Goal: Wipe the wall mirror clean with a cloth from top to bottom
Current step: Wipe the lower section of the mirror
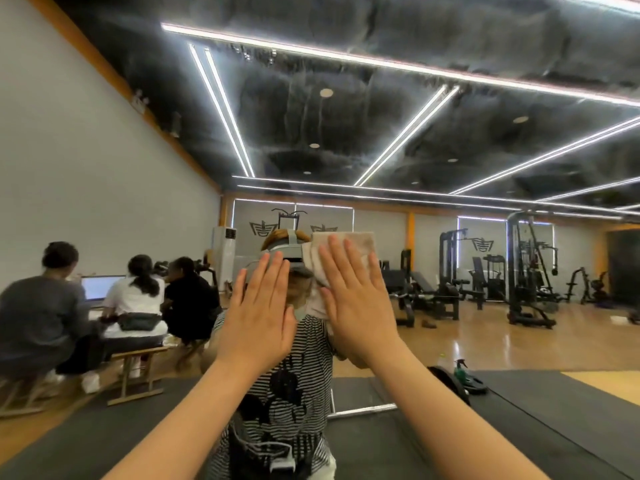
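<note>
The person is wearing a black-and-white striped T-shirt (277, 403) with a dark cartoon print, and both forearms are showing bare. A grey headset (284, 251) is sitting on the head.

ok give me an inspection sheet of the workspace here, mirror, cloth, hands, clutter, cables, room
surface: mirror fills the view; streaks and haze on its upper part.
job's things: cloth, pale, pressed flat on the glass at head height.
clutter: spray bottle and a dark bag on the floor, low right.
grippers: right hand flat, fingers straight, pressing the cloth; left hand flat and bare, beside it.
cables: white cable and small box on the striped shirt, seen in reflection.
surroundings: gym seen in reflection: weight machines, three seated people with a laptop, strip lights, wood floor, dark mats.
</note>
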### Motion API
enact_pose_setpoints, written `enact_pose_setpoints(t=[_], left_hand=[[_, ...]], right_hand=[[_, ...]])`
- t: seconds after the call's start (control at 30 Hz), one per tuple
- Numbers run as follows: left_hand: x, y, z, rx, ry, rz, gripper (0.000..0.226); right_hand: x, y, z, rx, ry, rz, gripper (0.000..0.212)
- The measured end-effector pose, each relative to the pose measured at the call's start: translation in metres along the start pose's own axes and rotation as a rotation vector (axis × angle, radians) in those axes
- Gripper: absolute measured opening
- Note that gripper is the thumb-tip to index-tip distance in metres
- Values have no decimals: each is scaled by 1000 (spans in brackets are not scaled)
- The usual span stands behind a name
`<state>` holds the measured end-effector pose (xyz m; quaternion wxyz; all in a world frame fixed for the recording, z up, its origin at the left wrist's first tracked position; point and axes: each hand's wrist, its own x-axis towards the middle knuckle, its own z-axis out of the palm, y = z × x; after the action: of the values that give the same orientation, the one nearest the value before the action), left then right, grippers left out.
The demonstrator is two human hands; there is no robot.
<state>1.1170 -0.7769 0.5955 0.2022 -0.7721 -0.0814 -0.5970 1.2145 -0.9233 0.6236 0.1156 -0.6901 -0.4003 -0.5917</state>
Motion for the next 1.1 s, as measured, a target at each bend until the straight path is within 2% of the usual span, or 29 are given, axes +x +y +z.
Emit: enact_pose_setpoints(t=[0.13, 0.3, 0.43, 0.5, 0.57, 0.67, 0.77, 0.83, 0.9, 1.1], left_hand=[[0, 0, -1, -13, -12, -7, 67], [0, 2, 0, -12, -22, -17, 69], [0, 3, 1, 2, -23, -24, 70], [0, 4, 1, 12, -30, -26, 71], [0, 4, 1, 11, -35, -29, 70], [0, 4, 0, 10, -25, -15, 68], [1, 3, -2, -4, -26, -8, 67], [2, 3, -3, -6, -36, -12, 67], [2, 3, -4, 2, -46, -16, 67], [2, 5, -4, 4, -30, -21, 67]], right_hand=[[-28, 43, -4, -51, -36, 10, 57], [-59, 98, -10, -60, -24, 215, 59], [-49, 62, -6, 91, 34, 520, 62], [-40, 37, -3, 110, 44, 582, 63], [-35, 12, 0, 83, 37, 454, 62], [-37, -15, 11, 10, 12, 134, 64], [-38, -1, 6, -8, -34, -88, 60], [-41, 24, -1, -42, -70, -164, 55], [-48, 50, -4, -81, -82, -133, 55], [-72, 106, -16, -46, -79, 220, 58]])
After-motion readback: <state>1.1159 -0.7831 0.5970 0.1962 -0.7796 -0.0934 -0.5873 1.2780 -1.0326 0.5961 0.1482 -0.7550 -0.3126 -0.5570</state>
